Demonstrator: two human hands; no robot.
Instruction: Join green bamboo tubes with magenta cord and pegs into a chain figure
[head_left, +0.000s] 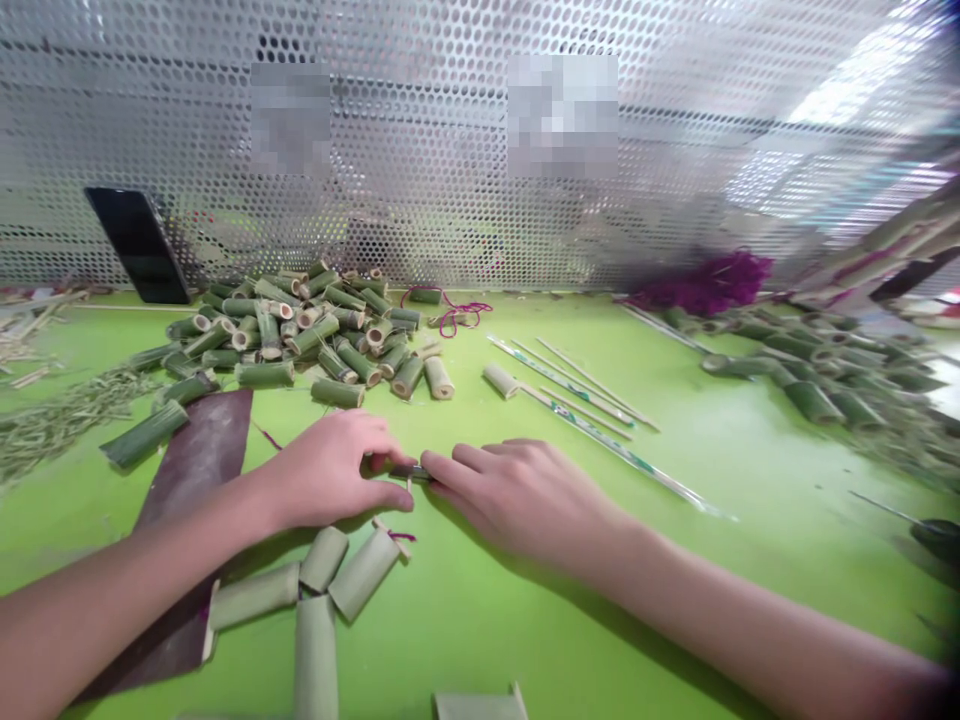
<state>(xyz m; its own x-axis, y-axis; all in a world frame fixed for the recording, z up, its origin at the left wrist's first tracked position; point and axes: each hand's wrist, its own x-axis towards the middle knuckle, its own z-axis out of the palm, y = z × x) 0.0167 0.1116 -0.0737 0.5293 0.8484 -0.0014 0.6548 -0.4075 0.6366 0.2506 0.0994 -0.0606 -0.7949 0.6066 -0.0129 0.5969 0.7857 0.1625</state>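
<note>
My left hand (341, 470) pinches a short thin stick (409, 486) between thumb and fingers. Between both hands lies a small dark metallic tool (411, 471), and the fingers of my right hand (495, 490) are closed on its right end. My right palm faces down, low over the green table. Below my left hand, several peeled bamboo tubes (255, 597) lie joined around a centre, one with a small stick and purple string (403, 537) at its end. Another pale piece (480, 706) shows at the bottom edge.
Behind my hands lie a heap of cut bamboo tubes (300, 325), purple string (457, 315) and wrapped sticks (622, 450). A dark strip (195, 470) is under my left arm. A phone (141, 245) leans on the mesh wall. More bamboo (814, 402) lies right, near a dark-handled tool (937, 540).
</note>
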